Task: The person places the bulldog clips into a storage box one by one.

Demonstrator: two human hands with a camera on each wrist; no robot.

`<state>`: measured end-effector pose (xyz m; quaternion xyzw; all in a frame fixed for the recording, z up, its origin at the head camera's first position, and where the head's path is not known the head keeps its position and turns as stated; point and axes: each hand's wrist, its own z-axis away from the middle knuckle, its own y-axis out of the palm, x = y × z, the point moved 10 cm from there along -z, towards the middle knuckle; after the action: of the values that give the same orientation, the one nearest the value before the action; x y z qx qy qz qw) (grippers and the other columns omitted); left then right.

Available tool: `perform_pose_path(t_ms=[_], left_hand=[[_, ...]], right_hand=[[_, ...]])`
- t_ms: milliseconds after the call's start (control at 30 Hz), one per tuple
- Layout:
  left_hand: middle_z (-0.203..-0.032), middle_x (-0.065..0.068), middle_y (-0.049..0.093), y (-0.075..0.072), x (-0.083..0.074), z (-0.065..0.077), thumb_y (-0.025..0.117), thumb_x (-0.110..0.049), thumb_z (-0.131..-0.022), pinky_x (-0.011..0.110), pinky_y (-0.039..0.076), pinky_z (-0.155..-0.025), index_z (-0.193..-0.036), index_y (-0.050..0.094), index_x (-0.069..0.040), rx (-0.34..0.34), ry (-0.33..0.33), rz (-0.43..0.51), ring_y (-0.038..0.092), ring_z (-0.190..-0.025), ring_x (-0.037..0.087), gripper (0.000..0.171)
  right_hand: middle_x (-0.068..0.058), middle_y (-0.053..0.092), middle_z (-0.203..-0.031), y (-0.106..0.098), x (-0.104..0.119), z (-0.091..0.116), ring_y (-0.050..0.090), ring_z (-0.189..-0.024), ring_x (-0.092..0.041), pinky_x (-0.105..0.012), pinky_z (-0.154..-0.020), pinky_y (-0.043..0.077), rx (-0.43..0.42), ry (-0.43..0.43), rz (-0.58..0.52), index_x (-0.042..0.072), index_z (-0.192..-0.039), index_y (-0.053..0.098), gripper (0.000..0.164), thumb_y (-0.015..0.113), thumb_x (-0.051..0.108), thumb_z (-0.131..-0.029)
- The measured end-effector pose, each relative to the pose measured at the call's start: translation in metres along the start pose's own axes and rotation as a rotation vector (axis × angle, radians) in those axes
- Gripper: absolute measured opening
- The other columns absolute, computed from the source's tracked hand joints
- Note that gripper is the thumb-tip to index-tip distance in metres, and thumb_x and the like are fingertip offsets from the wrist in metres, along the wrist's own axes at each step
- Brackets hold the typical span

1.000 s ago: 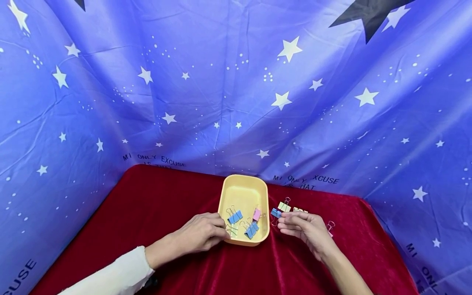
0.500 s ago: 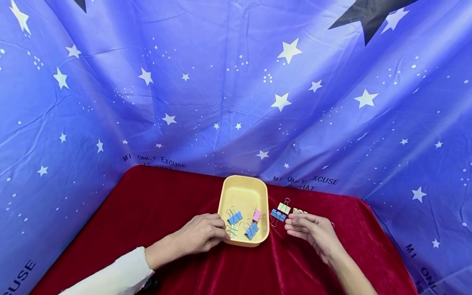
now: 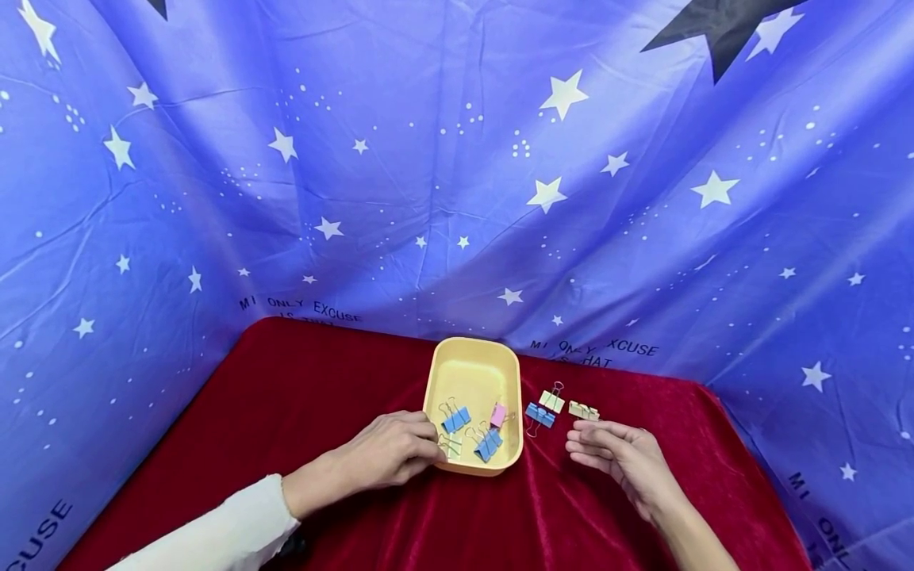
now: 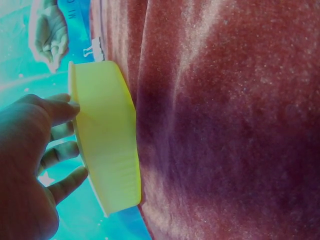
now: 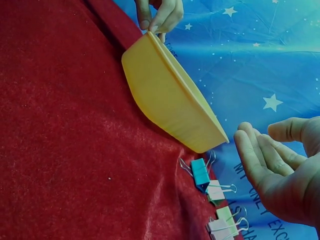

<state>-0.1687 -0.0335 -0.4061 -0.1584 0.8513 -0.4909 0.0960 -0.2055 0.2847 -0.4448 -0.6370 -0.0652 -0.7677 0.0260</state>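
Left hand on tray rim; right hand free by loose clips

Head view: Yellow tray (image 3: pixel 471 377) on the red cloth (image 3: pixel 343 381), long side running near to far. Left hand (image 3: pixel 396 448) at its near left side, fingers bent down at the rim; white sleeve (image 3: pixel 221 523) behind it. In the tray's near half, four clips: blue clip (image 3: pixel 455 420) toward the left, second blue clip (image 3: pixel 489 446) nearer and to the right, pink clip (image 3: pixel 498 415) by the right wall, pale clip (image 3: pixel 454 449) in the near left corner, beside the fingers. Right of the tray: third blue clip (image 3: pixel 540 415), cream clip (image 3: pixel 552 400) just beyond it, tan clip (image 3: pixel 583 410) farther right. Right hand (image 3: pixel 628 460) just on the near side of the tan clip, fingers loosely bent, nothing held. Starry blue backdrop (image 3: pixel 428 159) on the far side.

Left wrist view: Colours washed out. Left hand grips the tray's rim, one digit lapping onto the outer wall. Right hand in the distance, palm showing. A whitish clip (image 4: pixel 97 50) past the tray; cannot tell which.

Right wrist view: Right hand released, clear gap between thumb and fingers. Left hand pinches the rim at the tray's other end. Four clips outside, including a pinkish-white clip (image 5: pixel 221 229), partly overlapping its neighbour.
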Motion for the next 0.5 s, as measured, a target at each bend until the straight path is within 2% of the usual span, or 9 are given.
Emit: perform_pose_path(t_ms=[367, 500], left_hand=[[-0.093, -0.014, 0.073, 0.0, 0.0, -0.001, 0.092, -0.01, -0.087, 0.023, 0.057, -0.088, -0.102, 0.088, -0.025, 0.003, 0.004, 0.006, 0.069, -0.093, 0.006, 0.021], [-0.093, -0.014, 0.074, 0.0, 0.0, 0.0, 0.092, -0.01, -0.087, 0.023, 0.057, -0.089, -0.102, 0.088, -0.026, 0.005, 0.002, 0.004, 0.069, -0.094, 0.007, 0.022]], right_hand=[[-0.007, 0.088, -0.108, -0.014, 0.004, 0.003, 0.087, -0.104, -0.021, -0.036, -0.092, 0.069, -0.008, -0.044, -0.048, 0.011, -0.113, 0.085, 0.027, 0.061, -0.002, -0.11], [-0.008, 0.088, -0.109, -0.02, 0.007, 0.003, 0.087, -0.104, -0.02, -0.036, -0.092, 0.069, -0.011, -0.056, -0.052, 0.008, -0.116, 0.084, 0.027, 0.06, -0.003, -0.111]])
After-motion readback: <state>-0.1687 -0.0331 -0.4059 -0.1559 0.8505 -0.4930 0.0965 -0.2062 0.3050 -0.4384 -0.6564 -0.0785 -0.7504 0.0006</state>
